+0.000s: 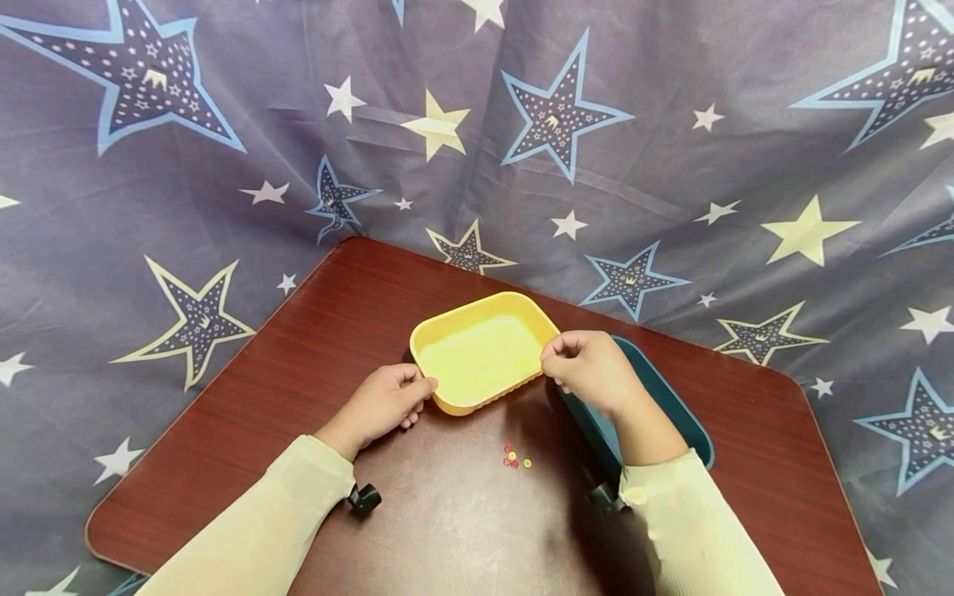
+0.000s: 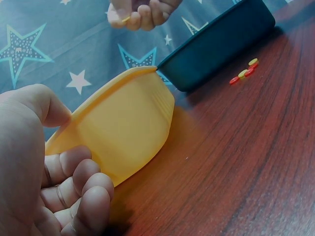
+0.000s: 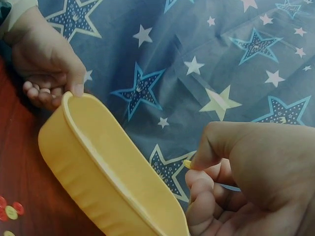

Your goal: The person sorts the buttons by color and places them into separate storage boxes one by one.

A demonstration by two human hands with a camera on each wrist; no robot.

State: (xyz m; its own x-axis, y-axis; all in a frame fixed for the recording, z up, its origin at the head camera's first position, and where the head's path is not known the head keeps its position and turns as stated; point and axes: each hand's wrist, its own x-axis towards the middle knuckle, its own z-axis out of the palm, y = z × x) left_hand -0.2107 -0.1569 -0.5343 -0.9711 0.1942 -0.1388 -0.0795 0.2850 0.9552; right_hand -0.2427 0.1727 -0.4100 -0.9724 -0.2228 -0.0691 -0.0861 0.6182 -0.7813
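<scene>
A yellow plastic box (image 1: 477, 406) stands on the table in the head view. My left hand (image 1: 387, 406) holds its near left corner, thumb on the rim and fingers against the outer wall, as the left wrist view also shows. Over the box's right end is my right hand (image 1: 592, 372). In the right wrist view that hand pinches a small yellow button (image 3: 187, 163) between thumb and forefinger, beside the rim. Several red and yellow buttons (image 1: 511, 457) lie loose on the table, nearer than the box.
A dark teal box (image 1: 663, 381) stands right of the yellow one, partly under my right forearm. The reddish-brown table (image 1: 298, 356) has rounded corners. A star-patterned cloth (image 1: 477, 182) hangs behind it.
</scene>
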